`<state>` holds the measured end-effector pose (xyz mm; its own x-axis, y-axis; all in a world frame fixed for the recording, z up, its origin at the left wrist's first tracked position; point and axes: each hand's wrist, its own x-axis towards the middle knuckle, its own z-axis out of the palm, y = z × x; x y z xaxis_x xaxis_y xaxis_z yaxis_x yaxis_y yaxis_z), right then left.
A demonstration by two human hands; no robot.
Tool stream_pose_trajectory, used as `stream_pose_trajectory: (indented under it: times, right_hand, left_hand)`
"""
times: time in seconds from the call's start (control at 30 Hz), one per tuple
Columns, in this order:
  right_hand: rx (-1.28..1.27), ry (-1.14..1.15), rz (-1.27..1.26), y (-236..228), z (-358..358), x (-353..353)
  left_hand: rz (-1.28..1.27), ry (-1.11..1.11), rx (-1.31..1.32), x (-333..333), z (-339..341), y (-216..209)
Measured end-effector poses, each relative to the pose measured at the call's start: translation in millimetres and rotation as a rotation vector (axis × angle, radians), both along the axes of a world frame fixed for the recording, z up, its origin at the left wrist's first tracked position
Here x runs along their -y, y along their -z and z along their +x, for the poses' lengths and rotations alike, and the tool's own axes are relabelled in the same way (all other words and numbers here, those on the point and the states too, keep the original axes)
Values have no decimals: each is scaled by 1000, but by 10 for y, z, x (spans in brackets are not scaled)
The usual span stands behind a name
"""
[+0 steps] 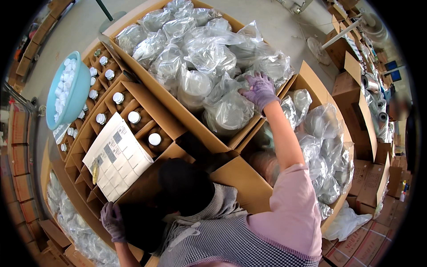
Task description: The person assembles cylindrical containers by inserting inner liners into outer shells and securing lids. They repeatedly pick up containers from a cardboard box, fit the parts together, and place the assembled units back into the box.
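Note:
My right hand (260, 90), in a purple-grey glove, reaches across a large carton (167, 99) of clear round containers wrapped in plastic bags. Its fingers are spread over a bagged container (229, 111) near the carton's right corner. At the lower left, my left hand (112, 220), gloved alike, has its fingers bent over the edge of a divided carton (73, 171). Several white-capped bottles (134, 117) stand in that carton's cells. A printed white sheet (118, 155) lies across the dividers, with a small yellowish piece (95, 172) on its left edge.
A light-blue basin (75, 95) of white caps stands at the upper left. To the right is another open carton (313, 80) with bagged containers (322, 151). More bagged pieces (84, 236) lie at the lower left. Stacked cartons (362, 240) line the right side.

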<state>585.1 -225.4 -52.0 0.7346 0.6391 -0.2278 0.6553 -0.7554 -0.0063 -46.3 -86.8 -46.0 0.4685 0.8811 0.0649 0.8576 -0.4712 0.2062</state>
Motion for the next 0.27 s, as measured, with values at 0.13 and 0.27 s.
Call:
stream_pose_trajectory:
  times: [0.13,0.27]
  right_hand:
    - [-54,-366,130,-61,-548,-105]
    - [-238,-349,-96,247,-842,-166]
  left_hand:
    - [45,30,-2,16,16,12]
    - [17,16,-29,-12,0,28]
